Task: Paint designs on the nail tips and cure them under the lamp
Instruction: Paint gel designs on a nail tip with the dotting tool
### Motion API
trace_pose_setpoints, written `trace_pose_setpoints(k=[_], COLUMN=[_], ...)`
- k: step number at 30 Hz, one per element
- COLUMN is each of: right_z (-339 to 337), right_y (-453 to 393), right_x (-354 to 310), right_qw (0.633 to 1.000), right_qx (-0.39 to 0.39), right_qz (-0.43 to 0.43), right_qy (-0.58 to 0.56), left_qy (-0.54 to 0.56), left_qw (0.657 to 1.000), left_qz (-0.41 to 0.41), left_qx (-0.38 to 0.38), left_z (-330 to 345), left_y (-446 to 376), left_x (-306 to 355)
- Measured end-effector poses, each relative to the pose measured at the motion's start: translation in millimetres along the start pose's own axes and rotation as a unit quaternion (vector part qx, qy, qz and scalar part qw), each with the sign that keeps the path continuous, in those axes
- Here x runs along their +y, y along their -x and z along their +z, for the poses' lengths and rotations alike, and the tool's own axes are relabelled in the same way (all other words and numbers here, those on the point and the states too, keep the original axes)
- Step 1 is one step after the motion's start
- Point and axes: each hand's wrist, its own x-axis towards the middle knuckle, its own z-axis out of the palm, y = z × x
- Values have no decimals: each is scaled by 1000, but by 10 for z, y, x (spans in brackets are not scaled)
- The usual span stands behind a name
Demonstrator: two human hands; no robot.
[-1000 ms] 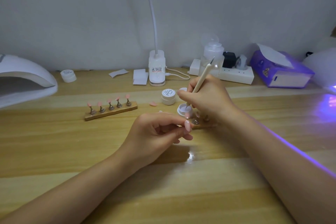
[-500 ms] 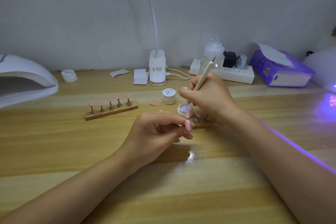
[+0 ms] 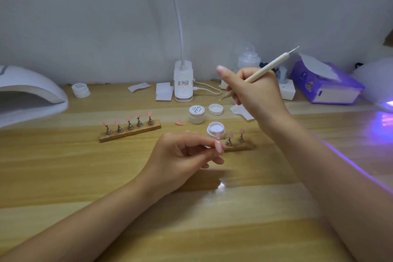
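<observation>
Left hand (image 3: 182, 155) pinches a single pink nail tip (image 3: 218, 146) between thumb and forefinger, low over the worktop (image 3: 212, 219), just in front of the near wooden holder strip (image 3: 238, 147). Right hand (image 3: 258, 93) grips the dotting pen (image 3: 263, 70) pencil-fashion, raised, lower point aimed down-left, well apart from the nail tip. Open gel pot (image 3: 215, 129) sits between the hands; its lid (image 3: 215, 109) lies behind. I cannot tell whether the point carries gel. My judgement: bring the point down to the nail tip slowly, brace the right wrist on the worktop, keep the left pinch on the tip's edges so the painted face stays untouched. White curing lamp (image 3: 27, 93) waits far left.
</observation>
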Motion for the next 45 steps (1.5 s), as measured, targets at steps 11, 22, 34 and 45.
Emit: trace_pose_setpoints(k=[11, 22, 34, 45], right_z=[-42, 1, 10, 22], right_y=[444, 655, 674, 706], right_x=[-64, -2, 60, 12], right_qw=[962, 975, 981, 985], right_qx=[-95, -43, -43, -66], right_qz=[72, 48, 4, 6], right_qy=[-244, -212, -188, -160], left_qy=[6, 4, 13, 18], left_qw=[1000, 1000, 999, 1000], left_qz=[-14, -8, -15, -7], left_qx=[12, 16, 25, 19], left_z=[2, -7, -13, -2], left_y=[-3, -11, -12, -10], left_x=[49, 59, 49, 51])
